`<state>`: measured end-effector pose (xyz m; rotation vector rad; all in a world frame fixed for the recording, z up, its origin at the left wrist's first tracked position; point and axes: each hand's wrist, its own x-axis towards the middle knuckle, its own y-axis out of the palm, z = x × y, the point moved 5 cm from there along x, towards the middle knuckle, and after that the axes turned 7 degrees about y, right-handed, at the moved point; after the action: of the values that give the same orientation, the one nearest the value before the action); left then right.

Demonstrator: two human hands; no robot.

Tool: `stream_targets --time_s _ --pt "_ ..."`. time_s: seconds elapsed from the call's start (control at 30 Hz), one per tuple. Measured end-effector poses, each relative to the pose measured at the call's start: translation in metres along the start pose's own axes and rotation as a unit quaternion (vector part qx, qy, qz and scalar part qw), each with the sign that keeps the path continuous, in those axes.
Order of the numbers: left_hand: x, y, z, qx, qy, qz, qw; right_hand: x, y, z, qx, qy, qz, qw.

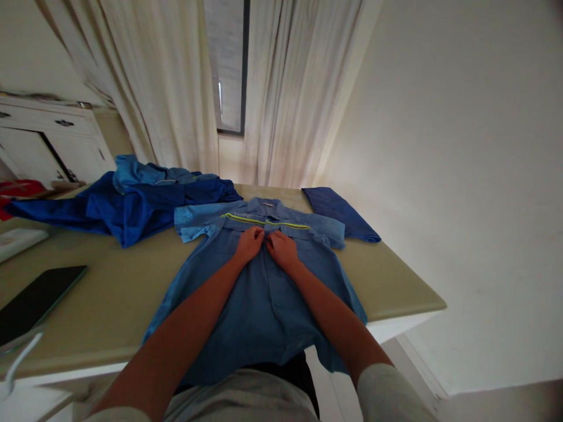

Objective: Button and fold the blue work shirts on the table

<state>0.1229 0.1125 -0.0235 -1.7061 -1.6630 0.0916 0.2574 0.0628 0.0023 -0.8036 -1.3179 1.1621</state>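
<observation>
A short-sleeved blue button-up shirt (237,299) lies spread face up on the table, collar away from me and hem hanging over the near edge. Yellow piping crosses its chest. My left hand (250,242) and my right hand (282,248) meet at the front placket, just below the piping. The fingers of both are curled in a pinch on the shirt's front edges. Whether a button sits between the fingertips is hidden.
On the olive-topped table (114,293) a heap of blue clothes (136,199) lies back left and a folded dark blue garment (341,214) back right. A black tablet (39,302) rests at left near a white cable (21,360). A wall (461,176) rises at right.
</observation>
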Motion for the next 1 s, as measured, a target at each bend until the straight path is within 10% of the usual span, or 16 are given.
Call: stream_targets --time_s 0.3,1.0 --pt "-0.001 -0.004 -0.004 -0.051 0.007 -0.022 0.998 -0.002 0.001 0.015 -0.066 -0.102 -0.007 0.993" --pt "-0.014 0.004 -0.007 -0.003 0.079 0.096 0.992 0.006 -0.007 -0.031 0.191 0.069 -0.098 0.974"
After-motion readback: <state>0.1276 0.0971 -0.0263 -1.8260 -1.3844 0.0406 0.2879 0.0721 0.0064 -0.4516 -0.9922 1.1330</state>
